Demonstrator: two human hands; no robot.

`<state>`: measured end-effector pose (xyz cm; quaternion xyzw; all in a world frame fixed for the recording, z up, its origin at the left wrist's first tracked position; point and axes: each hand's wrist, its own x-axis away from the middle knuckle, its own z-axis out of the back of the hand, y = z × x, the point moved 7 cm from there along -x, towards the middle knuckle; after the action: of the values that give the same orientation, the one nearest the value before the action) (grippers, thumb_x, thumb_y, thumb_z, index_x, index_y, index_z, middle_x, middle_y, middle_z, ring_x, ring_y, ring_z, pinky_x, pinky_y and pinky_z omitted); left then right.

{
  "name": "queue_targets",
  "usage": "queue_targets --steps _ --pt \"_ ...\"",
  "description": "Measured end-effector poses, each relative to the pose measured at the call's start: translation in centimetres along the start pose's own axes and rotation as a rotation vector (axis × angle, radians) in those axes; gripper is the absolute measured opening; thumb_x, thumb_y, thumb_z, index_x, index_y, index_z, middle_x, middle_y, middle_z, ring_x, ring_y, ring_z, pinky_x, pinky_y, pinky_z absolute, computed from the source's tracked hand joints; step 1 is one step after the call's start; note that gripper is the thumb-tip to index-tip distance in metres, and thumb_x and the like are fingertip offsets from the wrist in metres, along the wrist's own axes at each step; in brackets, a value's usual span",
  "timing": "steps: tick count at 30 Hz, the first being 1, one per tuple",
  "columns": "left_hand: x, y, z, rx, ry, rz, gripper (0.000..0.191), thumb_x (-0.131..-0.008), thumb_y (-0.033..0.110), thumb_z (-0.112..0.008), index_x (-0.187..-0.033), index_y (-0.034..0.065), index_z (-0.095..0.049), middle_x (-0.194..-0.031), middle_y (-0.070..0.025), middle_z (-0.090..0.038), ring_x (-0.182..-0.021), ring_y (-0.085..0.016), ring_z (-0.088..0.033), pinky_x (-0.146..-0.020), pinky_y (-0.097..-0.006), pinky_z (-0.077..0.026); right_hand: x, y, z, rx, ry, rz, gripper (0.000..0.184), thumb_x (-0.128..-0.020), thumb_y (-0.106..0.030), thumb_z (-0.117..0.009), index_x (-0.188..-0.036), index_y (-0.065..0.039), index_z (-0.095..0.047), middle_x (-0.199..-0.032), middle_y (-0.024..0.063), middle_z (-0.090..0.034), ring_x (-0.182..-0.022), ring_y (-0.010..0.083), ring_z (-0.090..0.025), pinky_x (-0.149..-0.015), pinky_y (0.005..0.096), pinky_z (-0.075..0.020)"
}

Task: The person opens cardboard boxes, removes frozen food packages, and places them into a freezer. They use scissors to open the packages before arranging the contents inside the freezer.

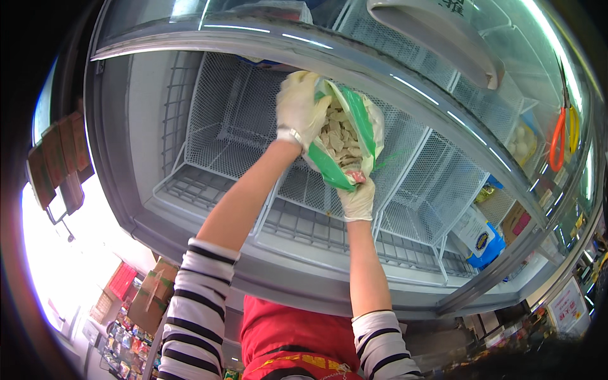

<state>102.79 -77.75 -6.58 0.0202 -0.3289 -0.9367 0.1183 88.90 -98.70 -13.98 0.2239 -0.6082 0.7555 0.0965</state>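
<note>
Over the wire baskets of a chest freezer (180,289), a green and white plastic bag (361,114) gapes toward me. Pale, lumpy food pieces (339,137) fill it; they look like frozen dumplings, though I cannot tell for certain. My left hand (299,107), in a thin whitish glove, grips the bag's left rim near the top, and its fingertips are partly hidden by the plastic. Also gloved, my right hand (358,202) pinches the lower corner, where a reddish patch (355,176) shows. Below the bag is a white mesh basket (308,190).
A curved glass lid (304,40) crosses above my hands. Another mesh basket (422,190) sits to the right, with a blue and white package (482,237) beyond it. Orange-handled scissors (558,137) hang at the far right. A white moulded handle (441,38) is on the glass.
</note>
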Motion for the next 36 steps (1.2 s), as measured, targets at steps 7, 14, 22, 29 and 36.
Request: queue_targets --steps 7,14,22,29,36 --pt "13.4 0.4 -0.6 0.633 -0.016 0.745 0.081 -0.062 0.019 -0.087 -0.125 -0.0047 -0.041 -0.115 -0.0168 -0.046 -0.104 -0.024 -0.048 -0.087 -0.0342 -0.046 0.0 1.3 1.7 -0.746 0.209 -0.739 0.022 -0.089 -0.005 -0.059 -0.109 0.002 -0.052 -0.093 0.0119 -0.063 -0.074 0.0162 -0.06 -0.065 0.0272 -0.0527" --pt "17.8 -0.7 -5.5 1.05 0.047 1.141 0.055 -0.076 -0.002 -0.07 -0.123 -0.0061 -0.041 -0.107 -0.0149 -0.057 -0.094 -0.024 -0.063 -0.076 -0.0348 -0.058 3.5 -5.5 6.2 -0.187 0.594 -0.17 0.024 -0.082 0.001 -0.069 -0.103 0.0 -0.057 -0.083 0.0046 -0.056 -0.067 0.0118 -0.055 -0.056 0.0251 -0.046" --pt "20.4 -1.6 -8.5 1.831 0.216 1.299 0.027 -0.097 0.012 -0.051 -0.121 0.0008 -0.05 -0.116 -0.0115 -0.058 -0.106 -0.023 -0.059 -0.092 -0.0417 -0.052 0.0 -4.6 3.9 0.428 0.315 -0.167 0.014 -0.089 -0.007 -0.057 -0.096 0.0 -0.067 -0.081 0.0121 -0.063 -0.072 0.0213 -0.06 -0.066 0.0321 -0.0481" --pt "20.7 -0.9 -9.0 1.82 0.161 1.241 0.018 -0.098 0.013 -0.048 -0.114 0.0066 -0.053 -0.105 -0.0061 -0.061 -0.099 -0.021 -0.059 -0.091 -0.0455 -0.049 -1.0 -4.1 3.4 -0.215 0.163 -0.509 0.024 -0.095 -0.022 -0.058 -0.104 -0.001 -0.066 -0.085 0.0022 -0.066 -0.071 0.0097 -0.056 -0.064 0.0195 -0.0411" --pt "21.0 -4.1 -7.8 2.008 0.376 1.379 0.021 -0.099 0.016 -0.039 -0.11 0.0057 -0.053 -0.107 -0.0089 -0.056 -0.1 -0.024 -0.055 -0.097 -0.0493 -0.043 -1.6 -1.2 3.2 -0.987 0.202 -0.435 0.035 -0.098 -0.02 -0.051 -0.124 0.003 -0.05 -0.117 0.0129 -0.058 -0.106 0.0217 -0.058 -0.095 0.0425 -0.0461"
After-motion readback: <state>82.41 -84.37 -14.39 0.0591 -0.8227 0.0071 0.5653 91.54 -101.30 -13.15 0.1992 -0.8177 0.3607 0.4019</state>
